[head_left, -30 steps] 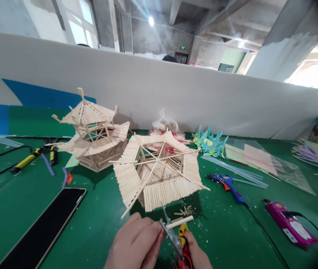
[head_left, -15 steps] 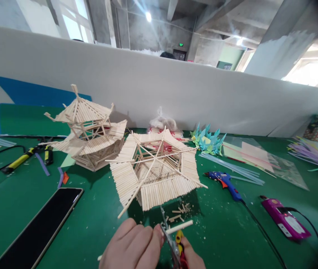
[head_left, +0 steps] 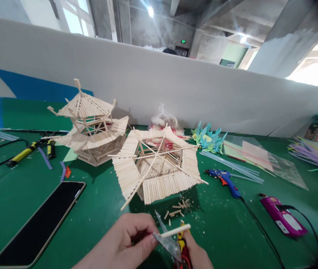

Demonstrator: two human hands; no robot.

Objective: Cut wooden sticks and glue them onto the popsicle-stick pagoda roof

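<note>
My right hand (head_left: 196,248) is closed round the red and yellow handles of a pair of scissors (head_left: 170,247), whose blades stand apart and point away from me. A short round wooden stick (head_left: 176,230) lies between the blades, slanting up to the right. My left hand (head_left: 127,239) pinches its left end between thumb and fingers, close to the blades. Just beyond my hands stands a six-sided stick model (head_left: 159,188) with slatted roof panels and crossing sticks over its open top. Small cut stick pieces (head_left: 175,213) lie scattered in front of it.
A finished-looking stick pavilion (head_left: 91,127) stands behind left, and a phone (head_left: 39,224) lies at left. To the right are a blue glue gun (head_left: 226,181) with its cord, a purple device (head_left: 282,216), and clear glue sticks (head_left: 231,166). A white partition (head_left: 231,101) closes the back.
My left hand has turned, so its thumb and fingertips now show at the stick's end. The scissors' blades look wider apart. The view has shifted slightly.
</note>
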